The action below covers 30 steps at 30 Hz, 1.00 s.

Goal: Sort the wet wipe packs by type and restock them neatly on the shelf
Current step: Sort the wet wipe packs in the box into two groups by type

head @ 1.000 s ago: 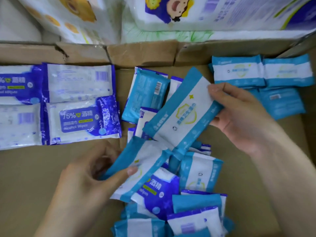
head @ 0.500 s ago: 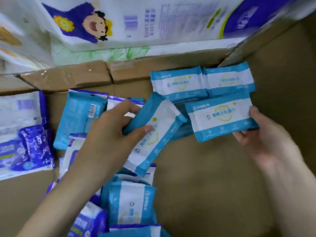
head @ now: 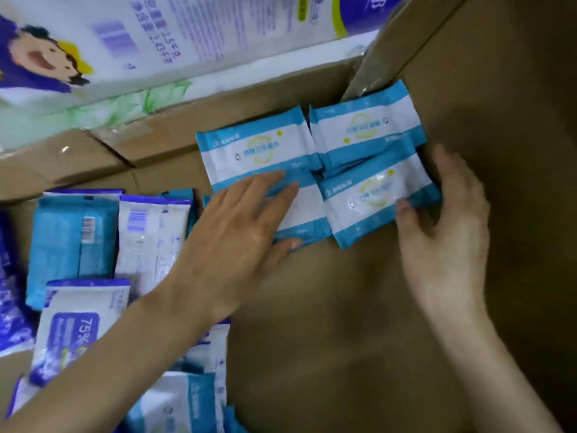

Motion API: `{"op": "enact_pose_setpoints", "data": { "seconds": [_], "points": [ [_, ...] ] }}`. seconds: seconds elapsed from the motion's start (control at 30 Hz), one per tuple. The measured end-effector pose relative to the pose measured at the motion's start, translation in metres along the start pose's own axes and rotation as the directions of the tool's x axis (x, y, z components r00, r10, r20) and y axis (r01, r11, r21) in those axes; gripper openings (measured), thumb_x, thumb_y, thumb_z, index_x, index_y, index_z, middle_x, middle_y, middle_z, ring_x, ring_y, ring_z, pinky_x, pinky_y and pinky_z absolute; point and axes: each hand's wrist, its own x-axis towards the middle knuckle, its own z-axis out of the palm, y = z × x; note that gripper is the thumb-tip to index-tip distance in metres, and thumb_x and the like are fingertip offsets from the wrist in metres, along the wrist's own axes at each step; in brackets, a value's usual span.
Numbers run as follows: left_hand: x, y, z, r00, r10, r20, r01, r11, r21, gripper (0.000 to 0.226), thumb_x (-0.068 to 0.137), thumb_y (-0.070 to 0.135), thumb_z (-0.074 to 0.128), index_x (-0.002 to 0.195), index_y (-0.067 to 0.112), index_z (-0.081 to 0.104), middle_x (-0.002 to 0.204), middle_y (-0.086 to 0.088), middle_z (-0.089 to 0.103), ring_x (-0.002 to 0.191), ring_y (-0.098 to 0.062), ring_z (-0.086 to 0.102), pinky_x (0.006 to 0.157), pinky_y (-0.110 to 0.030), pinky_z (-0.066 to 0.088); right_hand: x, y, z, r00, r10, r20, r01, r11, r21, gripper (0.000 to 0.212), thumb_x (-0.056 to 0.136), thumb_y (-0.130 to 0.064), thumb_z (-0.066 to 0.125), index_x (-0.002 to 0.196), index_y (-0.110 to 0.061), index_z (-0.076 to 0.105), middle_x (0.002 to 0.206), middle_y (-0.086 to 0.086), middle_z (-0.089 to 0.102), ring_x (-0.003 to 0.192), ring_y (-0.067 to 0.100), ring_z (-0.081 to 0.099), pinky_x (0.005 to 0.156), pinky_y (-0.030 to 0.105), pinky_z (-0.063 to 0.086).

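Both hands have come down into the upper right part of the frame since half a second ago, and the teal pack that the left hand held up now lies flat. That flat pack (head: 309, 210) is under the left hand (head: 237, 232), whose fingers are straight and press down on it. Touching it on the right is the held pack (head: 371, 195), a bit tilted. The right hand (head: 446, 226) pinches it, thumb on the front and curled fingers round its right edge. Behind these two lie the back packs (head: 259, 148), side by side by the far wall of the box (head: 327, 323). At the left of the frame are mixed packs: a teal one face down (head: 68, 239), a white pack (head: 150, 239) with a barcode, and a blue pack (head: 75, 332) marked 75%. A big bag (head: 156, 42) with a cartoon child fills the upper left.
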Motion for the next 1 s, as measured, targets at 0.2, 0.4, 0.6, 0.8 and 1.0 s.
{"op": "enact_pose_setpoints", "data": {
  "seconds": [0.2,0.4,0.6,0.8,1.0],
  "points": [
    [-0.017,-0.007,0.014,0.976,0.052,0.212,-0.052,0.999,-0.007,0.069,0.096,0.059,0.022,0.152,0.019,0.021,0.160,-0.007,0.012,0.148,-0.024,0.008,0.119,-0.043,0.010,-0.005,0.023,0.020,0.880,-0.235,0.412,0.387,0.859,-0.335,0.051,0.098,-0.041,0.027,0.149,-0.038,0.022,0.161,0.002,0.011,0.147,0.020,0.003,0.115,0.039,0.010],
    [-0.017,0.009,0.021,0.983,0.031,0.182,-0.027,0.999,-0.027,0.073,0.094,0.061,0.014,0.153,0.017,0.014,0.160,-0.009,0.007,0.148,-0.024,0.001,0.120,-0.042,0.005,-0.009,0.022,0.023,0.897,-0.168,0.408,0.349,0.836,-0.423,0.052,0.099,-0.048,0.017,0.150,-0.042,0.007,0.162,-0.001,-0.001,0.147,0.019,-0.006,0.115,0.042,0.006],
    [-0.021,0.012,0.006,0.994,-0.030,0.107,0.044,0.990,-0.132,0.076,0.090,0.063,0.015,0.152,0.019,0.012,0.161,-0.005,0.002,0.147,-0.019,-0.005,0.120,-0.038,-0.003,-0.012,0.001,0.016,0.934,-0.169,0.315,0.245,0.944,-0.220,0.049,0.098,-0.048,0.033,0.146,-0.036,0.033,0.159,0.000,0.018,0.146,0.018,0.009,0.115,0.045,0.016],
    [-0.067,-0.038,-0.036,0.852,-0.453,-0.262,0.358,0.870,-0.340,0.045,0.092,0.036,0.044,0.127,0.010,0.056,0.125,-0.012,0.054,0.113,-0.029,0.053,0.096,-0.038,0.043,-0.043,-0.056,0.045,0.918,-0.284,0.278,0.200,0.934,0.295,0.020,0.083,-0.037,0.058,0.103,-0.039,0.061,0.110,-0.012,0.060,0.102,0.006,0.058,0.091,0.021,0.046],
    [-0.119,-0.120,-0.053,0.572,-0.816,-0.089,0.721,0.551,-0.420,0.037,0.089,0.034,0.063,0.120,0.014,0.058,0.112,-0.005,0.062,0.104,-0.022,0.056,0.083,-0.021,0.035,-0.062,-0.119,0.109,0.795,-0.321,0.514,0.207,0.941,0.267,0.034,0.084,-0.030,0.069,0.115,-0.035,0.055,0.119,-0.007,0.057,0.105,0.005,0.056,0.088,0.017,0.045]
  ]
}}
